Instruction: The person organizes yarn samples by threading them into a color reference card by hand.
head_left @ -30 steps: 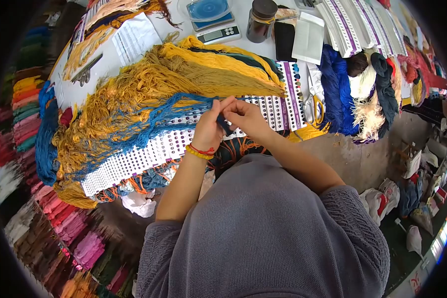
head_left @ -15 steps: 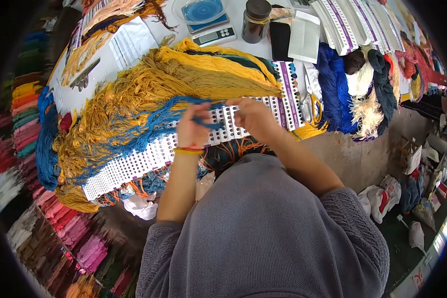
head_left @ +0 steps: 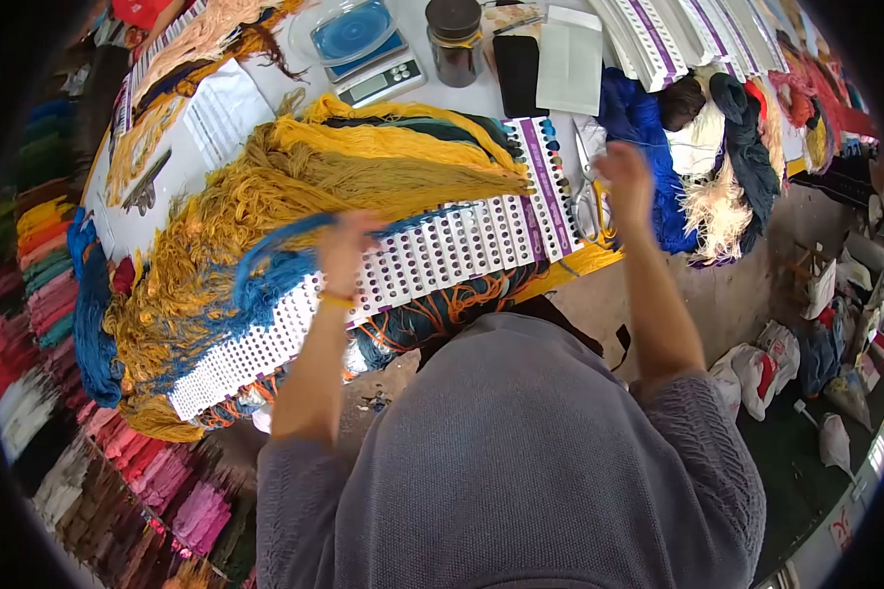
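My left hand [head_left: 347, 250], smeared by motion, is over the perforated white card strips [head_left: 432, 250]. A strand of blue thread [head_left: 283, 234] arcs from beside its fingers down to the left, where more blue thread lies; I cannot make out whether the fingers grip it. My right hand [head_left: 627, 182] is raised at the right end of the strips, beside yellow-handled scissors [head_left: 589, 208]. Its fingers are blurred but look apart, with nothing visible in them. Mustard and yellow thread [head_left: 363, 162] lies in a thick bundle behind the strips.
At the back stand a digital scale [head_left: 378, 80] with a plastic bowl, a dark-lidded jar [head_left: 455, 44] and a black phone [head_left: 518, 77]. Blue skeins [head_left: 638, 147] and other coloured ones hang over the table edge at right. Stacked card strips [head_left: 648, 39] lie behind them.
My hands have moved apart. The left went left along the strips, with the blue strand now arcing left; the right rose and moved right towards the scissors. The view shifted slightly.
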